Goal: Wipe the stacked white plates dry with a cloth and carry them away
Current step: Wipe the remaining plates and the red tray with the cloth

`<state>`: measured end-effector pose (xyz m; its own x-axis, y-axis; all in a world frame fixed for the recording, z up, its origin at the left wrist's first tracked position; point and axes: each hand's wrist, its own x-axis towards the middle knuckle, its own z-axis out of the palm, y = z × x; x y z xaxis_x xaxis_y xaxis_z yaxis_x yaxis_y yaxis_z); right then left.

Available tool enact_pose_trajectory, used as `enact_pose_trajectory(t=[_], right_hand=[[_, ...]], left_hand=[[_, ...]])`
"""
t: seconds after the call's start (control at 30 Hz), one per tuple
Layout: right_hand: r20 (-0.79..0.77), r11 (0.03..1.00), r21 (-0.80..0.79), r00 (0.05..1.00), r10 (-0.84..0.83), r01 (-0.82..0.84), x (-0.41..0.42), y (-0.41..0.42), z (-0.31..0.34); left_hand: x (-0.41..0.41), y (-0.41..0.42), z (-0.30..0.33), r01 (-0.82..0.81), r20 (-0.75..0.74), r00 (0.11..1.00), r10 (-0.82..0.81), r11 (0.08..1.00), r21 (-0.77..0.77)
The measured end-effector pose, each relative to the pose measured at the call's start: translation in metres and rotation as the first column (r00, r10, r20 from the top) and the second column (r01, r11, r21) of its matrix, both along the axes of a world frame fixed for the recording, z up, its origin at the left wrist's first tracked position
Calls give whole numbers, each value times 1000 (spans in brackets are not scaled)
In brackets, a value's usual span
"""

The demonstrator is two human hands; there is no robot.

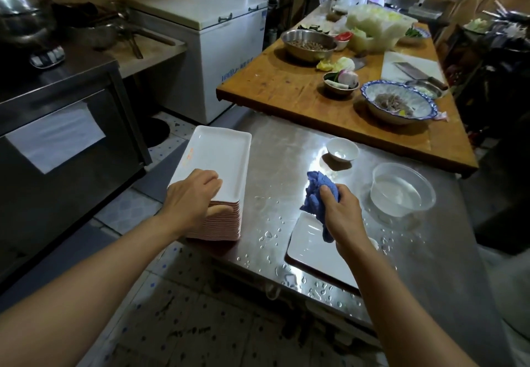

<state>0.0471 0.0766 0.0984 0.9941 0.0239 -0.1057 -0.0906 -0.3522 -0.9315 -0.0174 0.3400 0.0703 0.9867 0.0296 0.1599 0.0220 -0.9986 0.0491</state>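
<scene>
The tall stack of white rectangular plates [213,165] stands at the near left corner of the wet stainless-steel table [286,148], its left side close to the table's edge. A sideways push or a one-sided lift from the left hand [190,197] could tip plates off toward the tiled floor; the beads of water around it could also let the stack slide. The left hand rests on the stack's near end, fingers curled over the top plate, thumb pressed against the layered rims, so it is clamped on the stack. The right hand [341,214] is closed around a crumpled blue cloth [317,194], held just above a single white rectangular plate [312,249] lying flat under it. That plate overhangs the near edge slightly, I judge, so hard wiping might shove it off. The top plate looks clean, glossy, with a faint orange mark near its left rim.
</scene>
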Motion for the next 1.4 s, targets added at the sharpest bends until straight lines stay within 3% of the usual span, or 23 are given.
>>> enact_pose_trajectory(t=[0.1, 0.23, 0.3, 0.37, 0.5, 0.67, 0.8, 0.97, 1.1, 1.2, 1.27, 1.4], right_hand=[[-18, 1000, -18, 1000, -13, 12, 3, -9, -7], [-43, 998, -27, 997, -59, 57, 8, -30, -19], [-44, 996, -33, 996, -80, 79, 10, -45, -28], [-54, 994, -41, 993, -102, 100, 11, -61, -37], [-128, 970, -105, 964, -232, 219, 14, -91, -59], [-188, 937, -324, 961, -201, 132, 19, -109, -99], [-216, 843, -538, 967, -136, -1, 13, -113, -124], [-44, 679, -734, 998, -44, -2, 2, -115, -128], [-95, 544, -828, 990, 101, -135, 2, -116, -144], [-34, 416, -906, 993, 117, -80, 17, -123, -153], [8, 452, -892, 997, 74, -26, 32, -125, -156], [1, 635, -772, 999, 41, -25, 42, -112, -164]], left_hand=[[4, -21, 4, 27, 138, 990, -27, 1000, 3], [13, -73, -3, 212, 283, 941, -185, 975, -70], [21, -100, -17, 201, 187, 969, -161, 955, -216], [30, -120, -37, 59, -3, 998, -64, 942, -331], [49, -142, -72, -117, -273, 962, 1, 904, -412], [61, -157, -108, -224, -431, 902, 24, 879, -420], [68, -163, -123, -250, -423, 905, 50, 866, -433], [72, -167, -130, -257, -406, 912, 61, 855, -450], [75, -168, -133, -297, -437, 894, 99, 862, -411], [77, -168, -136, -306, -462, 882, 94, 859, -411], [77, -167, -137, -304, -465, 881, 90, 860, -410], [76, -164, -142, -288, -449, 891, 70, 851, -439]])
